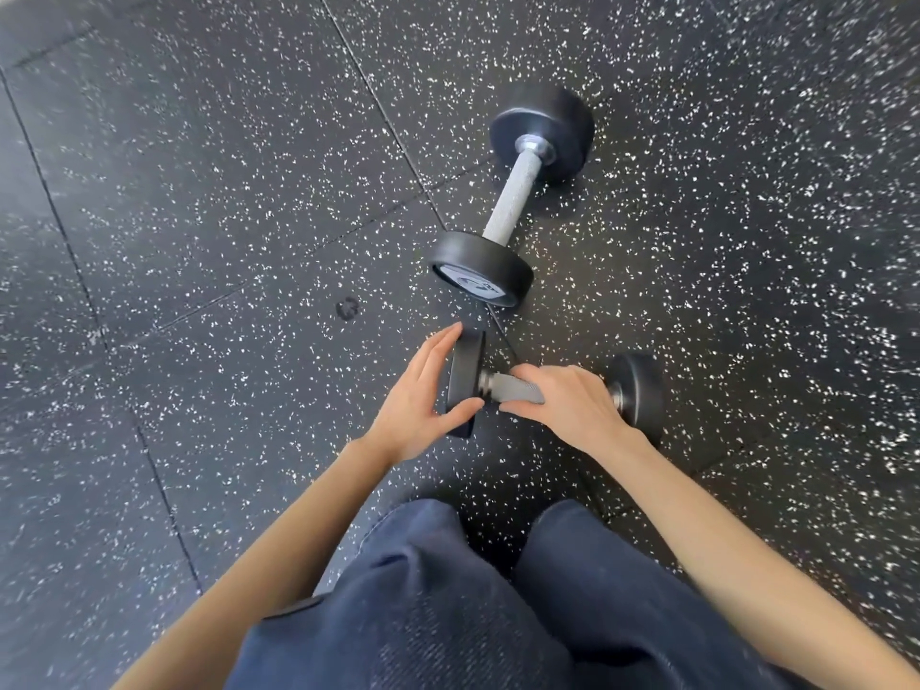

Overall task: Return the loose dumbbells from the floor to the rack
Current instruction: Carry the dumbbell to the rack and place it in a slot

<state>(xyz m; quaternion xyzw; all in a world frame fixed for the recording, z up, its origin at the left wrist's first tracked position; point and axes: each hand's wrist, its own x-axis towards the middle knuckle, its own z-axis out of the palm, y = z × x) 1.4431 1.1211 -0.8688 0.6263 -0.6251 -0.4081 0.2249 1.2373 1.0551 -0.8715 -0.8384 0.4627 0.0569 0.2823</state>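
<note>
Here, right hand (572,405) gripping dumbbell (513,388), left hand (418,395) touching it

Both arms were stretched down. The left hand (423,395) was held open, fingers straight; the right hand (572,405) was curled round the dumbbell (639,390).

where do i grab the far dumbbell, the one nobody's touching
Take the far dumbbell by the middle of its knurled grey handle, from above, across the bar. Its round heads hold the handle off the floor, leaving room underneath, and a centre grip should balance both ends.
</note>
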